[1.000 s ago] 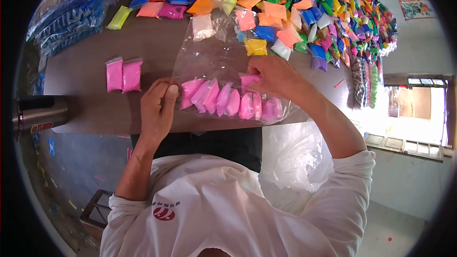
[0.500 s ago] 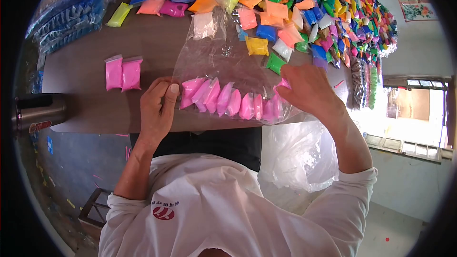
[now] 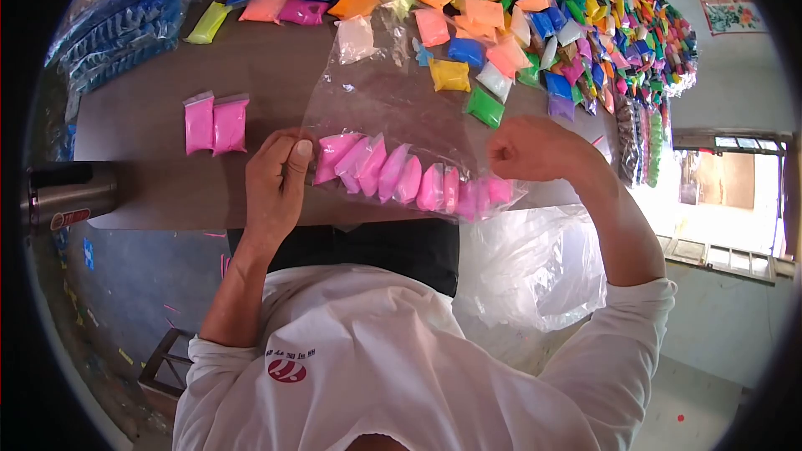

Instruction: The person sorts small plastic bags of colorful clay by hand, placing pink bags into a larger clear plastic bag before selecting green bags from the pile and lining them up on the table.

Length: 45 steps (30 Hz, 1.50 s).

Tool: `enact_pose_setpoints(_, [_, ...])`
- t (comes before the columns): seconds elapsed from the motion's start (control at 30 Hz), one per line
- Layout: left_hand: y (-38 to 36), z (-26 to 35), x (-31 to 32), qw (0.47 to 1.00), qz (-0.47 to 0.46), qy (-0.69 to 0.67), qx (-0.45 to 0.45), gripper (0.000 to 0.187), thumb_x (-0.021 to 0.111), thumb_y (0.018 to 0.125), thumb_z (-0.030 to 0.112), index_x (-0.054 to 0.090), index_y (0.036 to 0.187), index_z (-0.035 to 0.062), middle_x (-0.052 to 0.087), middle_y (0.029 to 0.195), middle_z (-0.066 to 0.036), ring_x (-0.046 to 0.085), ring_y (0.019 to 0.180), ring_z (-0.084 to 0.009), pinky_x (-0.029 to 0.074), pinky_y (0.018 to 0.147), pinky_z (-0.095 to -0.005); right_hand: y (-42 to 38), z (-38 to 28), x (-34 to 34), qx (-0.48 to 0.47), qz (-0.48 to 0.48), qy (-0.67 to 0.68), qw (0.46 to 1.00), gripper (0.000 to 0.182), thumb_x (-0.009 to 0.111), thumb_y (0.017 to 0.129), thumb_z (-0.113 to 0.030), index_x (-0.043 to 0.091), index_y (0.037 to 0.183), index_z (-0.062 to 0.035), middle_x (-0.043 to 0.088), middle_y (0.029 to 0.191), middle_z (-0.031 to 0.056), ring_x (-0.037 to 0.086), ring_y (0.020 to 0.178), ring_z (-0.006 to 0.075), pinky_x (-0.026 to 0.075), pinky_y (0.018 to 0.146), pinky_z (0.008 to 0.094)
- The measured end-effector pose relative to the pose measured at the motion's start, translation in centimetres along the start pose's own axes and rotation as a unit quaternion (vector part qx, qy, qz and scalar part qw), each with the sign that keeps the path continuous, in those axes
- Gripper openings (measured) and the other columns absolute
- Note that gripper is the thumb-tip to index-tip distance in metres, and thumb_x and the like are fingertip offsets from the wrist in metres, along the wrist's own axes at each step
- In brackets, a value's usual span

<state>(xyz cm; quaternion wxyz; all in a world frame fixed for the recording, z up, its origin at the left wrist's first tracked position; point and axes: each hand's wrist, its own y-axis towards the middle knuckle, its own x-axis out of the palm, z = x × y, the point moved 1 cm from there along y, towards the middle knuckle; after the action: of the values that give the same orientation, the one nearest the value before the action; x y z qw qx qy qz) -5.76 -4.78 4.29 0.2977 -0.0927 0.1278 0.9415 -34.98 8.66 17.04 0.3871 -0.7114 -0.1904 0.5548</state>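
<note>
A large clear plastic bag (image 3: 393, 100) lies on the brown table, with a row of several pink packets (image 3: 408, 179) along its near side. My left hand (image 3: 281, 179) pinches the bag's left edge between thumb and fingers, beside the leftmost packet. Just above the right end of the row is my right hand (image 3: 535, 150), its fingers curled in; whether they hold anything is hidden. Two more pink packets (image 3: 229, 127) lie side by side to the left, apart from the bag.
A big heap of many-coloured packets (image 3: 568, 17) covers the back and right of the table. Blue packaged strips (image 3: 125, 33) lie at the back left. A metal cup (image 3: 75, 194) is at the left edge. Clear plastic (image 3: 535, 267) hangs below the front edge.
The pink packet that was at my right hand now lies at the right end of the row. My right hand has moved slightly right and off it. My left hand stays at the bag's edge.
</note>
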Motion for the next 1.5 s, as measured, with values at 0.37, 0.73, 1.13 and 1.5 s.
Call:
enact_pose_setpoints(0.37, [0.1, 0.1, 0.1, 1.0, 0.008, 0.022, -0.002, 0.031, 0.056, 0.103, 0.024, 0.063, 0.093, -0.0051, 0.066, 0.093, -0.011, 0.058, 0.076, -0.0159, 0.046, 0.068, -0.0286, -0.4, 0.7, 0.2, -0.049, -0.103, 0.14, 0.984, 0.036, 0.07, 0.083, -0.029, 0.068, 0.11, -0.0056, 0.071, 0.105, 0.0106, 0.067, 0.099, 0.0235, 0.051, 0.085, 0.0349])
enact_pose_setpoints(0.73, [0.0, 0.0, 0.1, 1.0, 0.002, 0.03, 0.003, 0.034, 0.053, 0.105, 0.026, 0.065, 0.101, -0.0052, 0.062, 0.09, -0.005, 0.052, 0.077, -0.0097, 0.043, 0.068, -0.0244, -3.7, -0.3, 3.1, -0.091, 0.017, 0.103, 0.99, 0.081, 0.085, 0.064, -0.039, 0.058, 0.132, -0.004, 0.06, 0.132, 0.0159, 0.057, 0.122, 0.0315, 0.044, 0.103, 0.0382])
enact_pose_setpoints(1.13, [-0.1, -0.2, 0.2, 0.999, 0.004, 0.033, -0.012, 0.032, 0.055, 0.103, 0.026, 0.064, 0.098, -0.0048, 0.064, 0.093, -0.008, 0.055, 0.078, -0.0131, 0.045, 0.07, -0.0269, -2.7, -0.1, 2.8, -0.024, 0.002, 0.142, 0.99, 0.051, 0.084, 0.066, -0.033, 0.067, 0.106, -0.0072, 0.07, 0.095, 0.0127, 0.067, 0.089, 0.0271, 0.052, 0.08, 0.0384])
enact_pose_setpoints(1.5, [-0.1, -0.4, 0.2, 0.999, -0.002, 0.035, 0.003, 0.03, 0.055, 0.103, 0.023, 0.065, 0.102, -0.005, 0.062, 0.091, -0.004, 0.051, 0.075, -0.0086, 0.043, 0.067, -0.0243, -2.3, 0.6, 3.3, -0.068, -0.022, 0.134, 0.988, 0.064, 0.087, 0.065, -0.035, 0.066, 0.118, -0.0059, 0.07, 0.109, 0.0127, 0.066, 0.105, 0.027, 0.051, 0.09, 0.0376])
